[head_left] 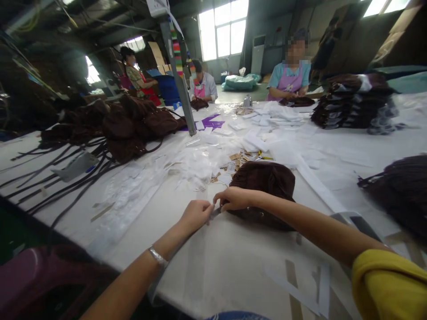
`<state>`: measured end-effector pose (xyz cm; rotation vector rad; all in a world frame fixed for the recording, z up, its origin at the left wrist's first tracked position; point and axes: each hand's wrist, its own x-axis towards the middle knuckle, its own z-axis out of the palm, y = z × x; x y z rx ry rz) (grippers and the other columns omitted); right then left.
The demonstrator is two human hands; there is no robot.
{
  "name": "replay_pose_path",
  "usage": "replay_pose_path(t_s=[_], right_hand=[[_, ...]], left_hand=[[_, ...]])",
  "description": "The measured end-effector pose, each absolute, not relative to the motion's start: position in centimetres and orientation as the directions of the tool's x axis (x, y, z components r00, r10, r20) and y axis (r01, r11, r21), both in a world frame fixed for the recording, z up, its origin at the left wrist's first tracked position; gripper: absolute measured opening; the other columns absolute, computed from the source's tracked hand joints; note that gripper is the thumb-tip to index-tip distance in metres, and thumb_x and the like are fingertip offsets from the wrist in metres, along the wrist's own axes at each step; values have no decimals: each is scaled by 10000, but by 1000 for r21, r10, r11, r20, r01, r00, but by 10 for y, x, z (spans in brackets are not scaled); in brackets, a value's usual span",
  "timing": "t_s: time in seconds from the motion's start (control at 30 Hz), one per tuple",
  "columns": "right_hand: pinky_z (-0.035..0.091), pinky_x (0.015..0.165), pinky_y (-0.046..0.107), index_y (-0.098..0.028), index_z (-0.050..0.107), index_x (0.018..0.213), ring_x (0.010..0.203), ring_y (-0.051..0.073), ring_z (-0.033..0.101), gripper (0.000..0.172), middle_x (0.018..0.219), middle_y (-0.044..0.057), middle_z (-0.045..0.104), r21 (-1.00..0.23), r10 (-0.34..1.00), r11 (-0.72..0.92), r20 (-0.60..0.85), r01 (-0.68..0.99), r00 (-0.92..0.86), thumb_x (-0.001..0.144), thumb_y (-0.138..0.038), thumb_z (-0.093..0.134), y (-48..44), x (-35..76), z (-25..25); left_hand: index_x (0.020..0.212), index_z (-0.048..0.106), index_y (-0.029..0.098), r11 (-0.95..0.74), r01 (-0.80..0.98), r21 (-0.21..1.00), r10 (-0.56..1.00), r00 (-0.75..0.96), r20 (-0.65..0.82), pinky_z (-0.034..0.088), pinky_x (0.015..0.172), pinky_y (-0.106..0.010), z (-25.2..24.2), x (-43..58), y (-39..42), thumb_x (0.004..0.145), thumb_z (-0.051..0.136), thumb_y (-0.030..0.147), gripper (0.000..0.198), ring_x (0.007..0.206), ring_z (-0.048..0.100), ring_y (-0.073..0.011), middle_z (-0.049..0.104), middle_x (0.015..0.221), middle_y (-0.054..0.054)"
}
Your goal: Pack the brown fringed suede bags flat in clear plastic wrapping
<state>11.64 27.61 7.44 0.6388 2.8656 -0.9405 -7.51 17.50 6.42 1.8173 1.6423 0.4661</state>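
A dark brown fabric bag [267, 180] with gathered folds lies on the white table in front of me. My left hand [196, 214] is at the bag's left side, its thumb and fingers pinched on a dark, narrow strap [216, 212]. Close beside it, my right hand [235, 198] reaches across the front of the bag, fingers bent down onto the same strap. The fingertips of both hands nearly meet. Past my left hand the strap seems to run along under my left forearm toward the table's edge, mostly hidden.
Brown bags with long straps [133, 124] are heaped at the left by a grey tray [76, 166]. Clear plastic packets and cardboard tags [238, 160] lie behind the bag. Brown stacks [350, 104] stand at right. A metal post [178, 75] rises mid-table. Several people work beyond.
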Motion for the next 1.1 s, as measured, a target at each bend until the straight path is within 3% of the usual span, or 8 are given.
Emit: replay_pose_path(t_s=[0.27,0.37,0.5,0.63,0.77,0.97,1.1], right_hand=[[474,793,232,-161,537,1349,909,184,678,559,1042,72,736,-756,299,576,-158,310,-941,814,-235,680,281,122,64],[477,823,242,-152,497,1393,948,197,674,650,1089,90,724,-760,322,558,-172,333,-931,794,-286,711,281,127,57],[484,819,254,-145,589,1307,904,196,679,534,1035,89,737,-729,404,592,-99,342,-909,791,-230,694,280,125,48],[499,835,265,-145,622,1267,915,198,689,478,1057,89,738,-773,433,545,-73,325,-899,794,-202,663,282,121,41],[508,848,274,-144,639,1262,935,214,694,469,1129,90,719,-810,401,527,-31,258,-916,799,-214,633,282,121,37],[508,915,361,-179,612,1308,1027,278,668,493,1173,90,703,-855,465,467,22,224,-885,847,-352,602,276,128,32],[513,883,364,-189,577,1342,941,262,681,515,1043,76,734,-825,462,517,43,229,-886,858,-362,598,269,129,30]], left_hand=[[703,707,168,1,729,684,982,129,-139,458,572,-235,49,-55,187,886,482,434,394,538,657,-154,708,626,-29],[713,704,163,16,707,707,985,110,-132,448,551,-236,47,-56,186,875,512,450,382,527,649,-156,702,629,-35],[805,683,158,46,640,767,984,103,-145,471,580,-243,43,-57,177,905,475,474,390,601,677,-169,715,690,-46],[984,622,162,123,548,828,968,116,-220,485,545,-234,31,-59,168,826,615,343,240,612,689,-164,743,800,-52],[980,557,170,192,498,845,972,24,-235,465,514,-220,18,-55,168,756,685,233,266,580,681,-166,716,695,-32],[937,517,204,187,445,876,982,-71,-173,484,553,-237,13,-37,177,716,742,234,317,592,678,-173,685,657,-4],[1006,522,205,206,398,894,978,-58,-200,490,547,-244,17,-34,169,695,781,311,419,584,675,-175,697,701,-18]])
